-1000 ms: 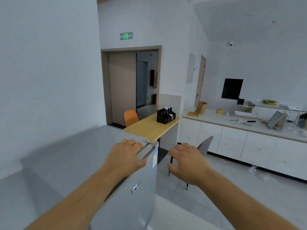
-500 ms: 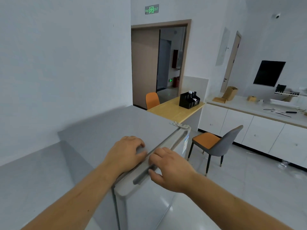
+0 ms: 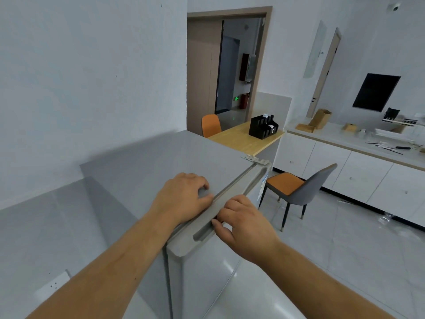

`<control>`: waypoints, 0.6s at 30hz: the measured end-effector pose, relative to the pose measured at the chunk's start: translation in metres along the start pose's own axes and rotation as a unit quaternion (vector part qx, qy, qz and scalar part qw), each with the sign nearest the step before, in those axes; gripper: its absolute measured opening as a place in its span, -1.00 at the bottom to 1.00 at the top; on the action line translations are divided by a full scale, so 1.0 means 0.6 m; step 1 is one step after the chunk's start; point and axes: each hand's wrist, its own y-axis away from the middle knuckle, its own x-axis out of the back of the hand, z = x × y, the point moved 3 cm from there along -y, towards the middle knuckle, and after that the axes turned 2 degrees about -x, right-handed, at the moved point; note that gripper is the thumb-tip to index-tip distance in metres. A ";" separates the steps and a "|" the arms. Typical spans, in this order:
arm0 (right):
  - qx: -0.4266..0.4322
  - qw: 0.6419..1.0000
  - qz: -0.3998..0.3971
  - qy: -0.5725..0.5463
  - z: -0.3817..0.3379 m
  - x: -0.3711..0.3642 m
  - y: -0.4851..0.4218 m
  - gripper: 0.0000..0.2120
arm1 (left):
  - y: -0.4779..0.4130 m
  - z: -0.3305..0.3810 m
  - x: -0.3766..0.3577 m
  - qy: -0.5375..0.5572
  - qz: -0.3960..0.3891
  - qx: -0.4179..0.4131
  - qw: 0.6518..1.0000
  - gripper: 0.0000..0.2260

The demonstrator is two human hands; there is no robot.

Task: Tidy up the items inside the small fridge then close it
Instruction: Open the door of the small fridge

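A small grey fridge [image 3: 147,171] stands against the white wall, seen from above. Its door [image 3: 230,279] faces right and looks shut; nothing inside is visible. My left hand [image 3: 184,199] rests palm down on the fridge top at its front edge, fingers curled. My right hand [image 3: 243,222] is at the door's top edge, with its fingertips hooked into the recessed handle groove [image 3: 204,233]. A metal hinge [image 3: 254,158] sits at the door's far corner.
A grey and orange chair [image 3: 299,187] stands on the tiled floor just right of the fridge. Behind the fridge is a wooden table [image 3: 241,139] with a black organiser [image 3: 263,128]. White cabinets [image 3: 345,171] run along the right wall. A wall socket [image 3: 53,286] sits low left.
My right hand has moved from the air onto the door's top edge and into the handle groove. The view has dropped and turned left toward the fridge.
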 end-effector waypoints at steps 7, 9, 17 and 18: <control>-0.026 0.999 -0.014 -0.020 0.005 0.018 0.035 -0.78 | 0.004 0.001 0.000 0.005 -0.004 0.009 1.000 -0.64; -0.033 0.999 -0.040 -0.013 0.014 0.030 0.048 -0.78 | 0.004 0.001 0.000 0.000 -0.004 0.008 1.000 -0.66; -0.182 0.983 -0.017 0.005 0.009 0.063 0.013 -0.83 | 0.004 0.006 0.001 -0.012 -0.014 0.006 1.000 -0.59; -0.200 0.979 -0.016 0.021 0.008 0.063 0.006 -0.78 | 0.005 0.007 0.002 -0.012 -0.015 0.007 1.000 -0.58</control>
